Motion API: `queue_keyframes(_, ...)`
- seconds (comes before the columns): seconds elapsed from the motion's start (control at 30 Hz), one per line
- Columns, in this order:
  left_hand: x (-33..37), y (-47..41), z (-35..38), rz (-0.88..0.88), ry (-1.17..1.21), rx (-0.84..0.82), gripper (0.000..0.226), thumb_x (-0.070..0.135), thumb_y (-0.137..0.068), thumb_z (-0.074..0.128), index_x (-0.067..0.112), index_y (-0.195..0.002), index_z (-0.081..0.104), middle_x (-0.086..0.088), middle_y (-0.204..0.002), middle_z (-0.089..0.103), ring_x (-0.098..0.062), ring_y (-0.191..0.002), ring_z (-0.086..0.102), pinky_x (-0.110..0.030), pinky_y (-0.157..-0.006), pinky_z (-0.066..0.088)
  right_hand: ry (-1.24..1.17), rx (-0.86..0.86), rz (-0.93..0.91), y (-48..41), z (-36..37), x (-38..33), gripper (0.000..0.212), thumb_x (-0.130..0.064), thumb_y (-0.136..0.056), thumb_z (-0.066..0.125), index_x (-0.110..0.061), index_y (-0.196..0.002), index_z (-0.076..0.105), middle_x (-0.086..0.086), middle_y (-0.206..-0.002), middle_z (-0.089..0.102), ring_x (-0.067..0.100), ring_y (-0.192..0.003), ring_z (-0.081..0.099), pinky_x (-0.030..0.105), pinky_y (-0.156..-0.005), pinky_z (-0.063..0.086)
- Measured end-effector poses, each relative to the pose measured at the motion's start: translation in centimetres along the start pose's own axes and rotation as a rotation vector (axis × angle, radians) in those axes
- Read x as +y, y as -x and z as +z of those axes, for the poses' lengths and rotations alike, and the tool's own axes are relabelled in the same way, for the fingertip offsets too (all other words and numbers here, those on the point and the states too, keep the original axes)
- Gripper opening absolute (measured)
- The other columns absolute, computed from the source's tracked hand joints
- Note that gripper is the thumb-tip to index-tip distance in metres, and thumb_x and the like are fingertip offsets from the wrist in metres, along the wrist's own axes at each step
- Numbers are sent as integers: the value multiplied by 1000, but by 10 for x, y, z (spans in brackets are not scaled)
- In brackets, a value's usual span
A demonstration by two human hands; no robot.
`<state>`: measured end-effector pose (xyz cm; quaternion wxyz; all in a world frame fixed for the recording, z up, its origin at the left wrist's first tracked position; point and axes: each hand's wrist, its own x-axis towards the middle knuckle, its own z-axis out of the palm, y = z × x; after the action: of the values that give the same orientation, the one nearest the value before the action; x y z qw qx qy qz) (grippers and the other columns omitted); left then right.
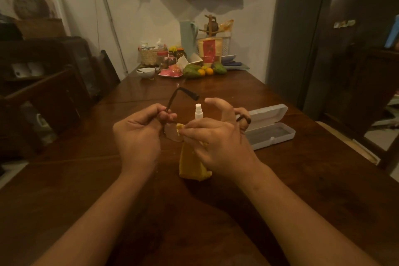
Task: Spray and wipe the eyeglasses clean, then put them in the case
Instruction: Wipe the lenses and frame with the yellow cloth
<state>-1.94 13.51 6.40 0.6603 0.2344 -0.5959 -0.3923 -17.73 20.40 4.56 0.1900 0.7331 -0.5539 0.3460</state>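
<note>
I hold the dark-framed eyeglasses [172, 101] above the wooden table [86, 179]. My left hand [138, 136] pinches the frame near the left temple arm, which sticks up and bends right. My right hand [216, 142] presses a yellow cloth [192, 164] onto a lens, and the cloth hangs down below the hand. The other temple arm pokes out behind my right fingers. A small white spray bottle [198, 111] stands upright just behind my hands. A light grey glasses case [269, 127] lies open to the right of my right hand.
At the table's far end stand a white bowl [146, 71], jars, a woven basket [149, 56], fruit [203, 70] and a pale pitcher [189, 36]. A dark wooden chair [43, 103] is on the left and a fridge [345, 39] on the right.
</note>
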Motion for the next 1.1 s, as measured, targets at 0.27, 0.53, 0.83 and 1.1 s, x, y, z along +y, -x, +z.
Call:
queue_keyframes(0.27, 0, -1, -1, -12, -1, -9, 41, -9, -87, 60, 27, -76, 77, 4, -73, 74, -20, -78, 75, -26, -65, 58, -46, 30, -27, 0, -7, 7, 18, -26, -90, 71, -25, -106, 77, -11, -112, 73, 32, -142, 32, 50, -107, 32)
queue_keyframes(0.53, 2, 1, 1, -23, -3, 17, 38, -9, -87, 60, 24, -76, 76, 3, -72, 75, -20, -77, 75, -29, -64, 59, -84, 0, -50, -1, 3, 2, 25, -29, -94, 66, -29, -119, 71, -12, -124, 68, 30, -146, 23, 45, -112, 26)
queue_keyframes(0.83, 2, -1, -3, -65, 39, -47, 40, -8, -88, 60, 25, -74, 77, 0, -74, 75, -23, -81, 75, -30, -68, 61, -131, 20, 29, 1, 0, 4, 17, -31, -95, 65, -33, -110, 73, -15, -115, 70, 14, -139, 34, 56, -101, 31)
queue_keyframes(1.1, -1, 3, 2, -101, 36, -64, 26, -10, -88, 59, 11, -81, 73, 0, -71, 74, -20, -77, 75, -27, -62, 59, -229, -72, 111, -2, 0, -6, 21, -29, -96, 63, -23, -113, 75, -5, -114, 70, 12, -106, 61, 43, -83, 53)
